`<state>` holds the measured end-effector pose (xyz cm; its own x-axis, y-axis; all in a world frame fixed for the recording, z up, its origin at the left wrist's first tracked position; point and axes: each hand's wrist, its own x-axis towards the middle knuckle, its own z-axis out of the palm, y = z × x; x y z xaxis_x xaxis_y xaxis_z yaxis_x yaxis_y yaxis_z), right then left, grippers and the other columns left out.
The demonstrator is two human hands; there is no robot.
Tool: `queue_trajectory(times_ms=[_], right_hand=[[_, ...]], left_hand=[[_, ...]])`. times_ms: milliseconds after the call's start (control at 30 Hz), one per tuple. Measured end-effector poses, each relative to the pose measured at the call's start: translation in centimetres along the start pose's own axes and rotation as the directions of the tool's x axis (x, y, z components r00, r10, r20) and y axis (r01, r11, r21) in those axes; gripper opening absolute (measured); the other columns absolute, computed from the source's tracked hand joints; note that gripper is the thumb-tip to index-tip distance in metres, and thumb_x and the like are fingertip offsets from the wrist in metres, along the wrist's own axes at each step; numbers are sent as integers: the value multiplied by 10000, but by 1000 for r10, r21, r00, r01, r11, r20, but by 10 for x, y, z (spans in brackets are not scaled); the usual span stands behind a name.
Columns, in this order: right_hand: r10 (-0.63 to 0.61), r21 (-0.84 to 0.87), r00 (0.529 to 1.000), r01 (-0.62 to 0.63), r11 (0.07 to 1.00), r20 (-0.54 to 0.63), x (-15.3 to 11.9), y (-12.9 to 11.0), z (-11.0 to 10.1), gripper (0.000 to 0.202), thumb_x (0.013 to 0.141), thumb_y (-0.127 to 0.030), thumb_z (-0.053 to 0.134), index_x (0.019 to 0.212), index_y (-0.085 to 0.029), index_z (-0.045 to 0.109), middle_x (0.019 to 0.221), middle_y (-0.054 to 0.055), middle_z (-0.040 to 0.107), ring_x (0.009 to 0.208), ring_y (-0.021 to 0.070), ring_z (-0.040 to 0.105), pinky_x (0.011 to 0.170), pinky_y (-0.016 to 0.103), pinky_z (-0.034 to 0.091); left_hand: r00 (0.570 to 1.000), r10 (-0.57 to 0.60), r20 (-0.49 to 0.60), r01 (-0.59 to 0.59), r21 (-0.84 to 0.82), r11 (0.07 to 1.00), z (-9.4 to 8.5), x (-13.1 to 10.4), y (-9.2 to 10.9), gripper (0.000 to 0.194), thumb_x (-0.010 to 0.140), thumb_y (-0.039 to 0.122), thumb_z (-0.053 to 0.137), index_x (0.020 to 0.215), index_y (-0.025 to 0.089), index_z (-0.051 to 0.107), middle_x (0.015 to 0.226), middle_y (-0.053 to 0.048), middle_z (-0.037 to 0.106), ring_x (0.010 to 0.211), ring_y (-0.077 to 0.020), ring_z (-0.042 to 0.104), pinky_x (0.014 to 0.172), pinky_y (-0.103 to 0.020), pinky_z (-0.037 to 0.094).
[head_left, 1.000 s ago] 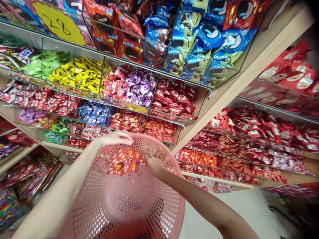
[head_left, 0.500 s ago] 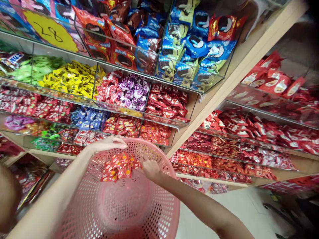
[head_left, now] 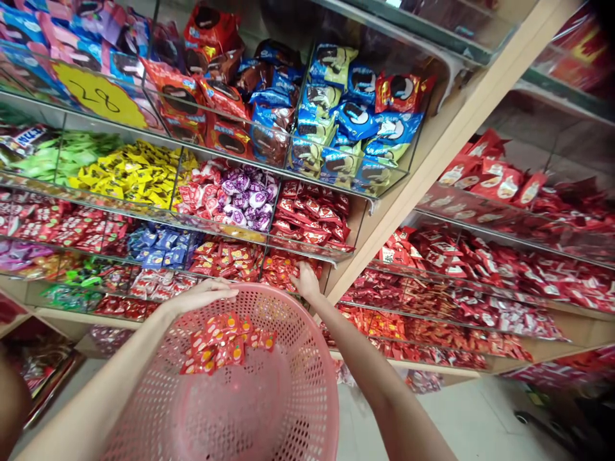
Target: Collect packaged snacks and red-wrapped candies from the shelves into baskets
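A pink perforated basket [head_left: 307,390] is tilted toward the shelves, with a small pile of red packets with orange and yellow dots [head_left: 216,342] on its inner wall. My left hand [head_left: 204,294] is closed over the far rim, its thumb side hidden. Beyond the rim, my right hand [head_left: 306,282] reaches to the lowest right compartment of red dotted packets [head_left: 278,269]. The fingers of that hand are partly hidden among the packets, and whether they hold any is unclear.
Clear-fronted shelves hold yellow packets [head_left: 134,173], purple and white sweets [head_left: 250,192] and blue cake packs [head_left: 355,121]. A yellow price sign [head_left: 98,93] reads 28. A wooden post [head_left: 413,179] slants at the right. Part of a person's arm [head_left: 12,403] shows at lower left.
My right hand has moved out of the basket, up and over the rim to the red packets on the shelf. My left hand stays on the rim. The view has shifted slightly.
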<state>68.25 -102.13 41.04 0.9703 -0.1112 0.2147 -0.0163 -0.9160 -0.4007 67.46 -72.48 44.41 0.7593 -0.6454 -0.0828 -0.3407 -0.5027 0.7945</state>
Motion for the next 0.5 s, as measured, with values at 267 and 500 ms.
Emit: queue_trajectory(times_ms=[267,500], right_hand=[[34,-41,999,-33,999,28,18,-7,19,349,751,-240,596,1072,-187,470,1090,134,557,983,244,543,773,348,409],[51,-6,999,-51,999,17,18,-5,21,523,704,-252,609,1180,-172,408,1141,152,524,1002,260,535,785,364,409]], left_hand=[[998,-54,-43,54,-12,998,-2,-9,-8,417,766,576,490,801,219,701,1002,-19,641,979,-198,550,899,-299,396],[993,-98,-71,94,-62,994,-1,-12,-5,404,730,574,535,863,229,696,1021,-12,635,998,-201,561,909,-291,399]])
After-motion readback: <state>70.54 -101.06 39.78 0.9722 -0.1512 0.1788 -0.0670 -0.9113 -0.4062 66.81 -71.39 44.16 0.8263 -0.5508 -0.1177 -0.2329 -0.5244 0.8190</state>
